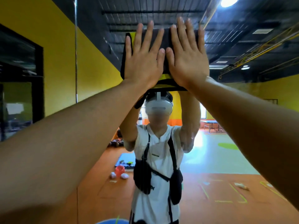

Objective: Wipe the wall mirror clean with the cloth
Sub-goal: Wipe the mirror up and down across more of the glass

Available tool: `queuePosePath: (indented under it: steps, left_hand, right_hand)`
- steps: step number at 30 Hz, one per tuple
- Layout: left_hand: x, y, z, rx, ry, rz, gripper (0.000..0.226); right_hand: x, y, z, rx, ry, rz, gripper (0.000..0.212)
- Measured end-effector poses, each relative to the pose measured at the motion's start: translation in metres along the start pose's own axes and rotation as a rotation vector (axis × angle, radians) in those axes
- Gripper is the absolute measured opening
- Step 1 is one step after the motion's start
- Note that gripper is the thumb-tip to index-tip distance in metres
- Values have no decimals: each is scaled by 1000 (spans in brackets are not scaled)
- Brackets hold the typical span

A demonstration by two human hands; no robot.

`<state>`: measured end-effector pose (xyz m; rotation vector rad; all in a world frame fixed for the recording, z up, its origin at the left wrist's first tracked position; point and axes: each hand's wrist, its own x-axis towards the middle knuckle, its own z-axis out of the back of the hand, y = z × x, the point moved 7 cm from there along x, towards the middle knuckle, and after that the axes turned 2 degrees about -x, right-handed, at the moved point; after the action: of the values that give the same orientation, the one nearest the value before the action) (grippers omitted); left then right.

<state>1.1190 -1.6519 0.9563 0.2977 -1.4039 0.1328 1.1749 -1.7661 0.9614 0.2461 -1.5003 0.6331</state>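
Note:
The wall mirror [226, 110] fills most of the view and reflects the room and a person in a white shirt with a headset. A dark cloth [165, 39] with yellow edging lies flat against the glass, high up at centre. My left hand [142, 59] and my right hand [187, 57] press on it side by side, palms flat, fingers spread and pointing up, thumbs nearly touching. Both arms reach up from the lower corners. The hands hide much of the cloth; its lower yellow hem shows beneath the wrists.
A vertical seam [76, 62] in the mirror runs left of my hands. A dark-framed window [21, 81] is on the yellow wall at far left. The reflection shows an orange floor with toys [119, 172] and a table [212, 125] far behind.

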Motion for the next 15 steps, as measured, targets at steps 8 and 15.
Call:
queuePosePath:
  steps: [8, 15]
  left_hand:
    - [-64, -12, -7, -15, 3, -72, 62]
    - [-139, -25, -19, -50, 43, -124, 60]
  right_hand:
    - [-62, 11, -4, 9, -7, 52, 61]
    - [-145, 23, -9, -68, -16, 92, 59]
